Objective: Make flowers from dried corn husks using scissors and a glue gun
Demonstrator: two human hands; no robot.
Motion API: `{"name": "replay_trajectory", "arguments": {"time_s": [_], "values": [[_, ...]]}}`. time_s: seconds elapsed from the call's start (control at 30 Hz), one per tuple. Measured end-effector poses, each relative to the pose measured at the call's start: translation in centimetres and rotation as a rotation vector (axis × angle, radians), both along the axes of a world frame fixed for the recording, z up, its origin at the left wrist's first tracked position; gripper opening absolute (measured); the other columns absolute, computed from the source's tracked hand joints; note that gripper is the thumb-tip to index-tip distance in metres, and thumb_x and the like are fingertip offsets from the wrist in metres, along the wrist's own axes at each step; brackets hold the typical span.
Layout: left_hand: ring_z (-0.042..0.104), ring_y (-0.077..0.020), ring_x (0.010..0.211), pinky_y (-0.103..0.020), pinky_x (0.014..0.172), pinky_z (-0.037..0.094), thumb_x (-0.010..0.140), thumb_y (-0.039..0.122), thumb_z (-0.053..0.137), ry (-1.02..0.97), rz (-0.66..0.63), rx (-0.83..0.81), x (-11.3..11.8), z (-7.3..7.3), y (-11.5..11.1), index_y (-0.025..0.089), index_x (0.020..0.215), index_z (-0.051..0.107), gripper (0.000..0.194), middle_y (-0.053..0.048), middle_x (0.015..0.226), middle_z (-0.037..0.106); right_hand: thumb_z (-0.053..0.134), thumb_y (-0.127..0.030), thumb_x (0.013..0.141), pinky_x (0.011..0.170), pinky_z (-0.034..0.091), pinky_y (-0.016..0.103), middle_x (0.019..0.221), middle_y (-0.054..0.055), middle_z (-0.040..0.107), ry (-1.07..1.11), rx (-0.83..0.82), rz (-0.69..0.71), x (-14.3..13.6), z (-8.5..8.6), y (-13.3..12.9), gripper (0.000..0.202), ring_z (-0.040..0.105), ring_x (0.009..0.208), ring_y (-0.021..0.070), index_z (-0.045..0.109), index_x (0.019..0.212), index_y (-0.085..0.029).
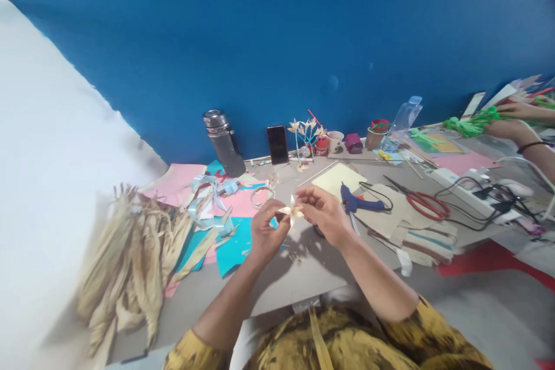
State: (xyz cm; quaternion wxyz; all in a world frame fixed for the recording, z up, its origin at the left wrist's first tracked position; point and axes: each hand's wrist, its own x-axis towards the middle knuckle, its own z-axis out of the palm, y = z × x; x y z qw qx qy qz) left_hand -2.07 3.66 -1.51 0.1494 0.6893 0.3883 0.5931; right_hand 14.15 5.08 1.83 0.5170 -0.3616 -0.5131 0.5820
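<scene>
A small pale flower (292, 211) with pointed petals is held over the table, between my two hands. My left hand (269, 228) is closed, its thumb and finger pinching the flower at its left side. Fingers of my right hand (323, 214) are bent at the flower's right edge, the thumb side close to the petals. Below the hands, small scraps (301, 254) lie on the grey table (286, 289). Similar pale flowers (307, 126) on light-blue stems stand at the back.
Dried husks (134, 266) are piled left, beside blue paper (234, 245). A flask (225, 147) and phone (277, 144) stand behind. To the right are a glue gun (362, 202), scissors (427, 203), a power strip (463, 191) and another person's hands (509, 127) with green strands (472, 122).
</scene>
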Motion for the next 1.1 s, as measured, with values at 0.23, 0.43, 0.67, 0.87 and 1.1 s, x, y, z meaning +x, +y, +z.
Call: {"name": "replay_trajectory", "arguments": {"time_s": [0.23,0.43,0.67,0.87,1.1], "values": [[0.056,-0.0131,0.065,-0.026,0.061,0.044,0.086,0.022,0.063,-0.029,-0.009,-0.002,0.2,-0.1,0.1,0.018,0.075,0.064,0.011,-0.002,0.072,0.062,0.075,-0.026,0.070,0.055,0.044,0.021,0.081,0.000,0.064,-0.021,0.036,0.018,-0.1,-0.2,-0.2,0.033,0.056,0.063,0.0100,0.067,0.100,-0.017],[0.056,-0.0135,0.065,-0.026,0.060,0.045,0.086,0.025,0.064,-0.004,-0.017,-0.011,0.3,0.2,0.0,0.018,0.075,0.065,0.013,-0.003,0.072,0.063,0.073,-0.025,0.071,0.060,0.046,0.022,0.080,0.000,0.063,-0.017,0.067,-0.022,-0.1,-0.7,-0.5,0.030,0.059,0.068,0.0112,0.066,0.099,-0.017],[0.057,-0.0132,0.066,-0.026,0.061,0.046,0.088,0.023,0.063,-0.017,-0.001,-0.009,0.3,-0.2,0.1,0.018,0.074,0.064,0.014,-0.003,0.074,0.064,0.076,-0.028,0.070,0.052,0.041,0.020,0.079,0.001,0.062,0.088,0.029,-0.114,-0.2,-1.0,-0.2,0.031,0.054,0.062,0.0096,0.065,0.097,-0.017],[0.060,-0.0139,0.069,-0.025,0.062,0.047,0.090,0.020,0.058,0.118,0.003,0.020,-0.5,-0.5,0.8,0.018,0.083,0.071,0.015,-0.005,0.077,0.068,0.079,-0.030,0.068,0.042,0.028,0.018,0.075,-0.001,0.062,0.176,-0.100,-0.149,1.3,-1.8,0.0,0.036,0.043,0.051,0.0055,0.064,0.098,-0.016],[0.061,-0.0157,0.069,-0.027,0.066,0.046,0.082,0.016,0.060,0.422,-0.074,-0.370,-2.2,-2.1,3.1,0.020,0.084,0.074,0.015,-0.005,0.083,0.070,0.078,-0.029,0.063,0.043,0.028,0.018,0.073,-0.001,0.063,0.105,-0.153,-0.175,3.6,-1.8,-0.3,0.038,0.045,0.052,0.0067,0.064,0.096,-0.017]]}}
